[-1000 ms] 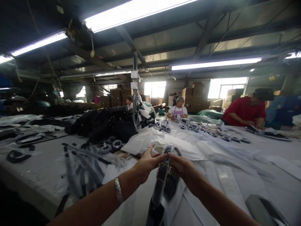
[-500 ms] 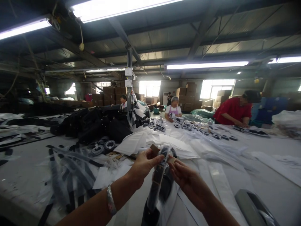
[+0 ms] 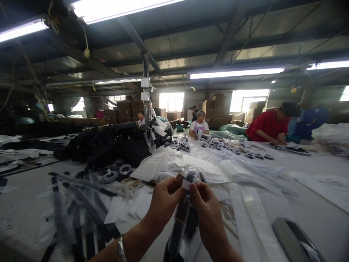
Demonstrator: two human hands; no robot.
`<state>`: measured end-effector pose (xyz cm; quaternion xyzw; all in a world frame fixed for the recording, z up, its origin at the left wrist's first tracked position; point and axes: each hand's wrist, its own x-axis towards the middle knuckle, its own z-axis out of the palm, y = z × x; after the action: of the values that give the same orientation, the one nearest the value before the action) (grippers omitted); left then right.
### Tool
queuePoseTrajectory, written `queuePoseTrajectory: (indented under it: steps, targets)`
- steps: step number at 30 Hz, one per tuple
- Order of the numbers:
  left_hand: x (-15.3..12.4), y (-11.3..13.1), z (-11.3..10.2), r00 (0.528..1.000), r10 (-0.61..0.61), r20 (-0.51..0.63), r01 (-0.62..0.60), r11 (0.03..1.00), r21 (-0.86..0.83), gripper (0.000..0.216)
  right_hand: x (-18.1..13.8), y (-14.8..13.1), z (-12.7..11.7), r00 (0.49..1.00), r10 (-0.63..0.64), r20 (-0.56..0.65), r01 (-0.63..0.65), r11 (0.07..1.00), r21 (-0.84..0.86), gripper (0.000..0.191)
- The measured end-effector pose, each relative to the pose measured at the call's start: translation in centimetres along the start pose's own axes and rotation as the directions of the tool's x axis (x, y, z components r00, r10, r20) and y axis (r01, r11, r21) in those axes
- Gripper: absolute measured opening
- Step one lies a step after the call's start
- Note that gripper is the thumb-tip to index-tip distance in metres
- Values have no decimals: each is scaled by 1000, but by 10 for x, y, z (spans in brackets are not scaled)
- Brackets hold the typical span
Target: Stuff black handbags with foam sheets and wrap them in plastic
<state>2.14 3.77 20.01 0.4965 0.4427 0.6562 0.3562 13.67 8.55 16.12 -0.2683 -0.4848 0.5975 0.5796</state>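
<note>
My left hand (image 3: pixel 165 198) and my right hand (image 3: pixel 207 209) are close together in front of me, both closed in a pinch. Between their thumbs is a small white paper piece (image 3: pixel 186 184), its edge against my right thumb. A small brown card piece (image 3: pixel 179 177) sticks up from the fingers of my left hand. Below and behind the hands runs a black strap (image 3: pixel 180 218), partly wrapped in clear plastic. A crumpled clear plastic bundle with dark contents (image 3: pixel 193 175) shows just beyond the fingertips, mostly hidden by them.
White sheets (image 3: pixel 152 165) are heaped ahead. Plastic-sleeved black strips (image 3: pixel 73 203) lie left, near coiled straps (image 3: pixel 110 175) and black bags (image 3: pixel 109 147). A grey hollow object (image 3: pixel 296 240) sits front right. Across the table work a person in red (image 3: pixel 268 125) and another in an apron (image 3: pixel 199 127).
My right hand has moved left and closer to my left hand. A white paper piece now shows between the thumbs, where the hands held brown pieces apart. The view has shifted slightly.
</note>
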Motion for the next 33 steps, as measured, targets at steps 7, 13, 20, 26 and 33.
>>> queuePoseTrajectory:
  steps: [7, 13, 20, 26, 33]
  targets:
    - [-10, 2, 2, 998, 59, -5, -57, 982, 179, 18, 9, 16, -4, 988, -147, -41, 138, 975, -171, 39]
    - [-8, 5, -4, 1000, 30, 7, -30, 961, 275, 28, 6, 13, -5, 990, -142, -20, 136, 973, -187, 38]
    - [0, 16, -11, 998, 1, 61, -22, 941, 337, 23, 3, 9, -8, 995, -87, 43, 93, 984, -152, 41]
    - [6, 39, -22, 978, -33, 207, -81, 852, 517, 19, 4, 11, -6, 999, -45, 11, 46, 990, -131, 48]
    - [-2, 38, -10, 982, 125, 140, -187, 587, 788, 14, -3, 9, 4, 988, -138, -67, 124, 977, -175, 42]
